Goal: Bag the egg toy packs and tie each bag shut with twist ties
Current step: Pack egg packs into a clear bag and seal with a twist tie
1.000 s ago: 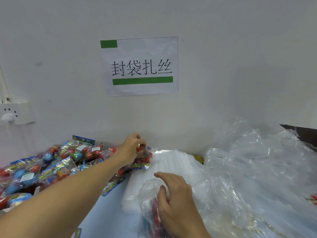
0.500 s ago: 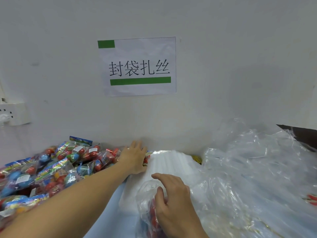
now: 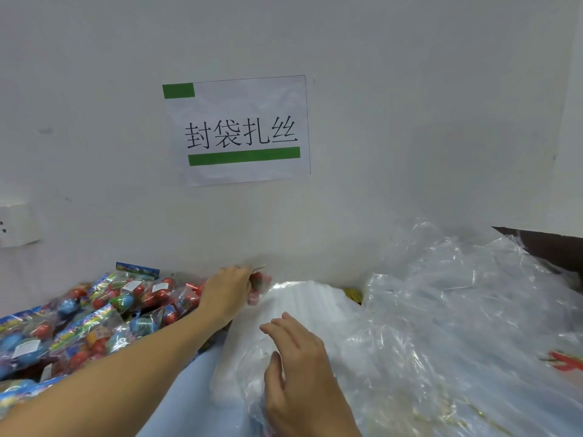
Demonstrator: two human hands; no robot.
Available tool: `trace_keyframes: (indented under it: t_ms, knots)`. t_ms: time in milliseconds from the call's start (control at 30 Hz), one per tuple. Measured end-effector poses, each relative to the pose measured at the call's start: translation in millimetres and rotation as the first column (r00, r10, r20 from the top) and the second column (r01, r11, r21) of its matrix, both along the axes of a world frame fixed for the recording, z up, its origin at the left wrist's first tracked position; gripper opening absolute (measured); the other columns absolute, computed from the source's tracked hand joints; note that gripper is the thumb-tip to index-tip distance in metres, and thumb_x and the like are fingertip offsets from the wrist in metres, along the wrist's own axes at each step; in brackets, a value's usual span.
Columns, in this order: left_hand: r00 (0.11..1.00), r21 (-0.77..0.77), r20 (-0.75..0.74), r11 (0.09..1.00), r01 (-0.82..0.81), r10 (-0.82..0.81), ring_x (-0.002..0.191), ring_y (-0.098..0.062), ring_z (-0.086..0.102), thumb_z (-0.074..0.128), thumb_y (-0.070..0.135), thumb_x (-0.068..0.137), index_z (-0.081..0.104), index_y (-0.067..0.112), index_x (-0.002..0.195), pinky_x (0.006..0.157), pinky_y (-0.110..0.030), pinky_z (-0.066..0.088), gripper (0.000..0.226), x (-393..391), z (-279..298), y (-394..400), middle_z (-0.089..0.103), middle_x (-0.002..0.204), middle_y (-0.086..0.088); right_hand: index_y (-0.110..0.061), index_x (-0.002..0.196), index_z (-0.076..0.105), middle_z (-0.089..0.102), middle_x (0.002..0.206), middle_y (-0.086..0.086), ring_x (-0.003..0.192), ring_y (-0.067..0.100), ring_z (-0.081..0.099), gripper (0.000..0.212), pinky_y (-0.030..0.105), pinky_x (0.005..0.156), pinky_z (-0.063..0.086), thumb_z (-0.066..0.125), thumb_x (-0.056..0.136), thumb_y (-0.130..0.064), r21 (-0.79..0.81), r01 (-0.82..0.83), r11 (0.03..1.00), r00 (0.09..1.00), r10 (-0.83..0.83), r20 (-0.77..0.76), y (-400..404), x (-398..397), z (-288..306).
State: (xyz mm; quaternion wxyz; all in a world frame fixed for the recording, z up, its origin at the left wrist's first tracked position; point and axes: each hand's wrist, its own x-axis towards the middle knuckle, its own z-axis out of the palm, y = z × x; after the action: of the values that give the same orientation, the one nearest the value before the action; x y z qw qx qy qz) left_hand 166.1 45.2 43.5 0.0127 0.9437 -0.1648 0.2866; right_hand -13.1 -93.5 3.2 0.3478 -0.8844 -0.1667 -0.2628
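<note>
A heap of colourful egg toy packs [image 3: 94,313] lies at the left along the wall. My left hand [image 3: 227,294] reaches over the heap's right end and grips one egg toy pack [image 3: 260,287] with red eggs, lifted slightly beside the wall. My right hand [image 3: 299,373] rests near the bottom centre on a clear plastic bag [image 3: 252,367], thumb and fingers curled on its film. Red shapes show faintly inside the bag under my hand.
A white stack of flat bags [image 3: 303,307] lies at the centre. A big pile of crumpled clear plastic [image 3: 457,326] fills the right. A paper sign [image 3: 239,130] hangs on the wall; a socket [image 3: 15,225] sits at the far left.
My left hand, flat on the heap's edge half a second ago, has closed on a pack and raised it a little. My right hand stays on the bag.
</note>
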Motion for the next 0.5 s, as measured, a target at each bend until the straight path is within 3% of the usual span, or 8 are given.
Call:
trace_keyframes:
  t_ms: [100, 233, 333, 400, 433, 500]
  knots:
    - [0.997, -0.299, 0.037, 0.952, 0.069, -0.061, 0.072, -0.016, 0.052, 0.044, 0.025, 0.105, 0.061, 0.012, 0.119, 0.059, -0.024, 0.035, 0.026, -18.7, 18.8, -7.5, 0.066, 0.092, -0.007, -0.027, 0.149, 0.045, 0.042, 0.153, -0.015, 0.148, -0.002, 0.021, 0.064, 0.002, 0.108, -0.001, 0.031, 0.087, -0.031, -0.008, 0.015, 1.000, 1.000, -0.015, 0.010, 2.2, -2.0, 1.4]
    - [0.999, -0.607, 0.032, 0.794, 0.024, -0.006, 0.062, -0.020, 0.053, 0.044, 0.017, 0.103, 0.060, 0.010, 0.093, 0.054, -0.037, 0.045, 0.021, -54.6, 40.0, -17.4, 0.061, 0.073, -0.008, -0.031, 0.155, 0.027, 0.028, 0.160, -0.018, 0.147, -0.004, 0.018, 0.063, -0.002, 0.104, -0.009, 0.034, 0.092, -0.031, -0.018, 0.057, 0.998, 0.998, -0.057, 0.018, 6.2, -7.7, 3.6]
    - [1.000, -0.804, -0.020, 0.594, -0.013, -0.006, 0.055, -0.015, 0.048, 0.047, 0.013, 0.100, 0.056, 0.014, 0.073, 0.049, -0.029, 0.038, 0.028, -90.8, 39.1, -16.9, 0.058, 0.065, -0.004, -0.024, 0.154, 0.034, 0.035, 0.158, -0.011, 0.145, 0.004, 0.032, 0.065, 0.007, 0.110, 0.008, 0.050, 0.091, -0.018, 0.030, 0.102, 0.994, 0.991, -0.104, 0.085, 8.8, -14.7, 8.1]
    - [0.998, -0.866, -0.058, 0.498, -0.047, -0.008, 0.058, -0.019, 0.055, 0.050, 0.014, 0.099, 0.060, 0.014, 0.073, 0.053, -0.034, 0.047, 0.028, -117.0, 31.8, -14.5, 0.061, 0.066, -0.004, -0.017, 0.150, 0.043, 0.043, 0.154, -0.005, 0.142, 0.010, 0.041, 0.069, 0.020, 0.111, 0.026, 0.058, 0.083, -0.009, 0.051, 0.119, 0.992, 0.977, -0.126, 0.173, 7.9, -18.1, 9.3]
    - [0.997, -0.885, -0.072, 0.462, -0.059, -0.010, 0.064, -0.022, 0.061, 0.051, 0.015, 0.098, 0.063, 0.014, 0.076, 0.060, -0.040, 0.053, 0.025, -129.1, 27.4, -13.4, 0.065, 0.068, -0.004, -0.018, 0.151, 0.041, 0.040, 0.156, -0.006, 0.143, 0.010, 0.038, 0.073, 0.024, 0.111, 0.030, 0.060, 0.081, -0.007, 0.044, 0.116, 0.992, 0.974, -0.122, 0.191, 7.3, -19.5, 10.5]
    - [0.996, -0.918, -0.082, 0.392, -0.064, -0.030, 0.077, -0.026, 0.066, 0.052, 0.016, 0.097, 0.066, 0.017, 0.081, 0.073, -0.048, 0.056, 0.022, -150.7, 18.5, -13.2, 0.069, 0.075, -0.003, -0.032, 0.156, 0.021, 0.016, 0.162, -0.016, 0.151, 0.005, 0.017, 0.084, 0.025, 0.115, 0.027, 0.058, 0.085, -0.007, -0.016, 0.099, 0.995, 0.982, -0.095, 0.164, 6.4, -21.2, 14.8]
